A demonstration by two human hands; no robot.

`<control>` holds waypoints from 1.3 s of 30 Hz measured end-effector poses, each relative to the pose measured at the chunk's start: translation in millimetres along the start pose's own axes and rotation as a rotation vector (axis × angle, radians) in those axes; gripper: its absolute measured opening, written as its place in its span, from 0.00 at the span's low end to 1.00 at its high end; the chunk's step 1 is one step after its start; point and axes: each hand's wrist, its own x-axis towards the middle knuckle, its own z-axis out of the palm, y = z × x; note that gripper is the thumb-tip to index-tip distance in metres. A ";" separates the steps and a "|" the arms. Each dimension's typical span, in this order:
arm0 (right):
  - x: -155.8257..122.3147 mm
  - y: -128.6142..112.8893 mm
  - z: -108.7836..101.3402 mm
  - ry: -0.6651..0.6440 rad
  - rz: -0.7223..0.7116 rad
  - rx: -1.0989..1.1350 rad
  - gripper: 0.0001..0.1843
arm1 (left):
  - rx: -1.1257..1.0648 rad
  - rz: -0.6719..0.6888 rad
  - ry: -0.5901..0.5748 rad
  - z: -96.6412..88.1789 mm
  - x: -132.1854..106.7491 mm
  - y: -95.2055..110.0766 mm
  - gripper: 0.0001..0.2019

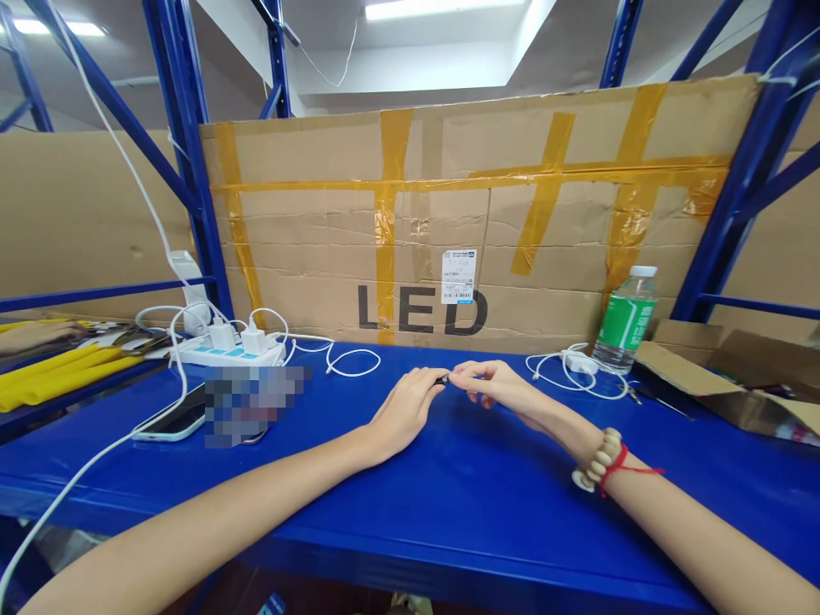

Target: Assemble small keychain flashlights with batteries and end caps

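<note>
Just above the blue tabletop, my left hand is closed around a small black object, whose end pokes out past the fingertips. Most of it is covered by the fingers, so its kind cannot be made out. My right hand comes in from the other side, thumb and forefinger pinched together at the tip of that object. The two hands nearly meet over the middle of the shelf. A beaded bracelet and a red string circle the right wrist.
At left lie a phone and a white power strip with chargers and cables. Beyond my right hand are a coiled white cable, a water bottle and an opened carton. A large cardboard panel stands behind.
</note>
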 end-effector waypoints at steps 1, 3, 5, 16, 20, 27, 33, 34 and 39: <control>0.3 0.6 -0.5 -0.016 0.020 0.012 0.19 | -0.001 0.003 -0.005 -0.2 -0.6 0.7 0.13; 1.1 2.6 -0.9 -0.047 0.067 0.037 0.20 | -0.005 0.001 -0.013 -0.1 -2.0 1.9 0.14; 1.9 5.2 0.0 -0.059 0.131 0.074 0.20 | 0.002 0.001 -0.020 0.4 -3.1 1.9 0.13; 5.4 16.8 8.9 0.007 0.188 0.066 0.19 | 0.097 -0.042 -0.044 5.5 0.6 -9.4 0.12; 9.8 18.4 8.1 0.145 -0.034 -0.138 0.21 | 0.035 -0.127 -0.032 5.5 3.1 -7.0 0.13; 9.2 19.6 5.9 0.208 -0.384 -0.254 0.18 | -0.077 -0.184 -0.070 -0.3 3.7 -4.8 0.13; 11.2 26.0 6.3 0.166 -0.385 -0.247 0.19 | -0.154 -0.190 -0.144 1.1 0.3 -9.9 0.13; 11.1 26.1 5.7 0.154 -0.374 -0.249 0.18 | -0.174 -0.175 -0.164 1.5 0.1 -10.6 0.13; 10.4 25.3 0.2 0.113 -0.297 -0.366 0.15 | -0.224 -0.127 -0.227 2.7 0.1 -12.4 0.10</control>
